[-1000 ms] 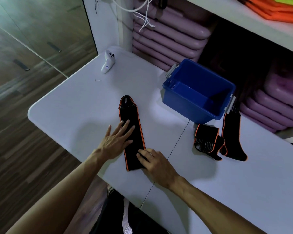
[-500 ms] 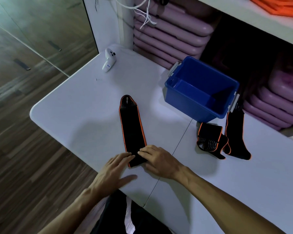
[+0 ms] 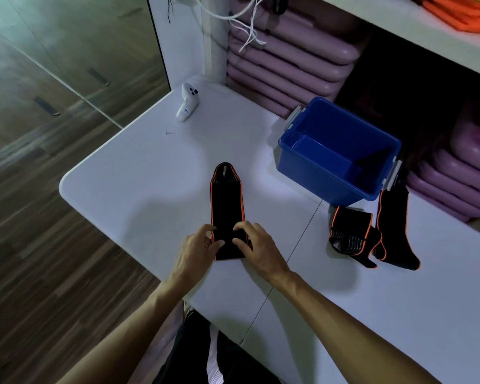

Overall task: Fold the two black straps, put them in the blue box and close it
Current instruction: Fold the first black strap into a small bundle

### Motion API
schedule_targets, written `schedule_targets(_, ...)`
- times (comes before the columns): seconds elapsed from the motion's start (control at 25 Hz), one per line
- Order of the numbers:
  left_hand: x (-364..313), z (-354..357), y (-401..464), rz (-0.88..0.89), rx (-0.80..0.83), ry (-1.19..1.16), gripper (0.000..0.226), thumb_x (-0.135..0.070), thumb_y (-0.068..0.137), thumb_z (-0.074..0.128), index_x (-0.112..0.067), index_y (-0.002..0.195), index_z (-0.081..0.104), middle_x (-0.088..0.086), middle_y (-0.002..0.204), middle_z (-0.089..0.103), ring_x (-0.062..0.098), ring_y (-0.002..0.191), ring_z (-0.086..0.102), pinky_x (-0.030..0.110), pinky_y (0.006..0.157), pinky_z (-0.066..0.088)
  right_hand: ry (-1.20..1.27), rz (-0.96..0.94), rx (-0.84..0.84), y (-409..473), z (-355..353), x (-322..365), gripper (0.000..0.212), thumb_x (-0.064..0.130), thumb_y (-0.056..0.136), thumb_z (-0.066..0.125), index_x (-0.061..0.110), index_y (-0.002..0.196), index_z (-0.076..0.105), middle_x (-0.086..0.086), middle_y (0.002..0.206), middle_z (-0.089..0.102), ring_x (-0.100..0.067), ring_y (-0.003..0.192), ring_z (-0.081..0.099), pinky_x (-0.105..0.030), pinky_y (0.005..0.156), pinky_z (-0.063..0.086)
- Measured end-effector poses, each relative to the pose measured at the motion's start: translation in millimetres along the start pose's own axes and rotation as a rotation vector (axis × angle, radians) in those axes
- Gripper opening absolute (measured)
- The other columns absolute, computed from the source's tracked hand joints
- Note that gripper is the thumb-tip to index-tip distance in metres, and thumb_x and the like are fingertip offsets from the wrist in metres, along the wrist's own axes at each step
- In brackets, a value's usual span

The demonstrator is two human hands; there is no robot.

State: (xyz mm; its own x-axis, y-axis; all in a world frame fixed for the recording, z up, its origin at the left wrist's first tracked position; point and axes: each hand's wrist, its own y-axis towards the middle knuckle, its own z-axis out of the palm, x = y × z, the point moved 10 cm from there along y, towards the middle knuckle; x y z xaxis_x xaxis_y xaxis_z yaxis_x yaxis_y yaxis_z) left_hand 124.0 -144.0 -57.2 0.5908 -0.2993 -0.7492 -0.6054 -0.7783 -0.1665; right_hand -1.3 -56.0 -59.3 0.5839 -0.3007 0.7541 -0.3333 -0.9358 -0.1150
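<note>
A white controller (image 3: 187,106) lies near the white table's (image 3: 128,173) far corner; purple mats (image 3: 286,65), possibly foam, are stacked behind.

First black strap (image 3: 227,206), orange-edged, lies flat at centre frame on the white table, running lengthwise away from the person, tapered tip at the far end; near end partly folded up under the fingers. Second black strap (image 3: 372,234), same orange piping, sits at right of frame just below the box, loosely crumpled in a looped heap, one length trailing up beside the box corner. Blue box (image 3: 344,173), upper right of centre, upright, open, no lid on, pale latches at both ends.
</note>
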Motion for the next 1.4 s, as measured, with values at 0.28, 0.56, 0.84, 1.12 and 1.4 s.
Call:
schedule_targets(0.28, -21.4, -5.8, 19.9, 0.478, -0.006, 0.358, 0.035, -0.035, 0.097, 0.045, -0.019, 0.124, 0.059, 0.007, 0.133, 0.055, 0.027, 0.118, 0.055, 0.042, 0.095, 0.049, -0.245, -0.047, -0.169, -18.0, -0.4, 3.5, 0.03, 0.029, 0.097, 0.058, 0.014, 0.122, 0.064, -0.008, 0.124, 0.054, -0.025, 0.104, 0.054, -0.035, 0.085, 0.054)
schedule_targets(0.56, -8.5, 37.1, 56.4, 0.59, 0.374, 0.722, 0.05, -0.047, 0.097, 0.022, -0.042, 0.147, 0.02, -0.002, 0.161, 0.009, 0.021, 0.148, 0.009, 0.043, 0.116, 0.024, -0.521, -0.248, -0.184, -25.9, 6.7, 29.0, 0.043, 0.012, 0.087, 0.071, 0.015, 0.129, 0.062, -0.009, 0.122, 0.061, -0.03, 0.107, 0.056, -0.037, 0.074, 0.052)
schedule_targets(0.84, -38.9, -5.4, 49.1, 0.615, 0.141, 0.378, 0.041, -0.038, 0.099, 0.04, -0.023, 0.135, 0.051, 0.006, 0.146, 0.045, 0.024, 0.13, 0.047, 0.037, 0.103, 0.045, -0.429, -0.23, -0.186, -24.7, 9.0, 30.9, 0.029, 0.009, 0.089, 0.066, 0.013, 0.118, 0.065, -0.007, 0.12, 0.063, -0.026, 0.113, 0.055, -0.04, 0.078, 0.053)
schedule_targets(1.12, -15.3, 10.6, -24.3, 0.631, 0.149, 0.401, 0.054, -0.051, 0.091, 0.048, -0.014, 0.13, 0.052, 0.005, 0.129, 0.054, 0.018, 0.117, 0.051, 0.027, 0.094, 0.047, -0.409, -0.252, 0.013, -22.7, 16.4, 16.7, 0.054, 0.032, 0.087, 0.063, 0.017, 0.138, 0.052, -0.006, 0.14, 0.052, -0.026, 0.129, 0.045, -0.043, 0.091, 0.049)
schedule_targets(1.4, -13.8, -5.9, 12.2, 0.369, 0.181, 0.099, 0.042, -0.04, 0.093, 0.049, -0.016, 0.127, 0.055, 0.002, 0.104, 0.07, 0.016, 0.088, 0.067, 0.022, 0.074, 0.049, -0.075, -0.047, 0.069, 4.1, -2.0, 9.5, 0.043, 0.026, 0.099, 0.055, 0.017, 0.141, 0.049, -0.006, 0.128, 0.063, -0.021, 0.115, 0.055, -0.032, 0.096, 0.046)
